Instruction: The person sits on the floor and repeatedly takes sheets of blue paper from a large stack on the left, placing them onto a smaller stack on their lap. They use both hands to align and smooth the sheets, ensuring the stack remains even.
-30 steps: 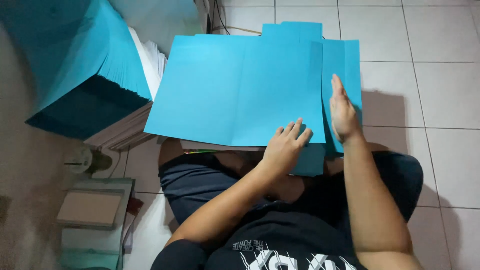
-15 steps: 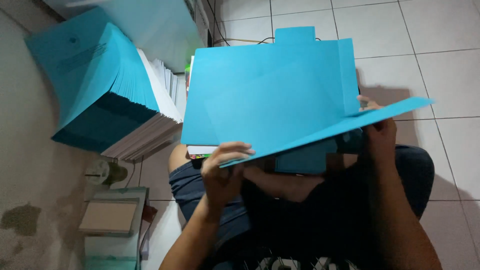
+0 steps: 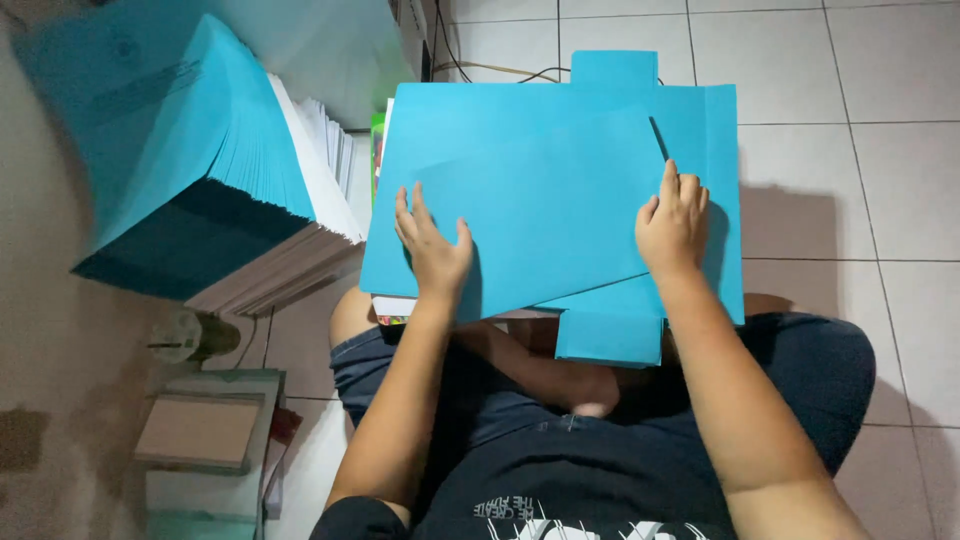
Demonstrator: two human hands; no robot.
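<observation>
The person sits on a floor of pale square tiles (image 3: 880,180) with grey grout lines, legs folded, and a large turquoise card sheet (image 3: 560,190) lies flat across the lap and knees. The sheet has cut tabs: one juts out at the far edge, another hangs at the near edge over the dark shorts, and a folded flap lies slantwise over its middle.

The left hand (image 3: 432,250) rests palm down on the near-left part of the folded flap, fingers spread and flat, gripping nothing. The right hand (image 3: 673,225) presses on the right side of the flap, fingers close together and pointing away, also flat on the card and closed round nothing.

To the left, a tall stack of turquoise sheets (image 3: 190,190) leans on the floor, its edges fanned, with a stack of white and grey paper (image 3: 300,250) wedged under and beside it. Just under the card's left edge a few coloured printed sheets (image 3: 380,140) peek out. A dark cable (image 3: 500,70) runs over the tiles beyond the card. Nearer the left wall stand a small round object (image 3: 190,335), too blurred to name, and a brown cardboard-topped box (image 3: 200,430).
</observation>
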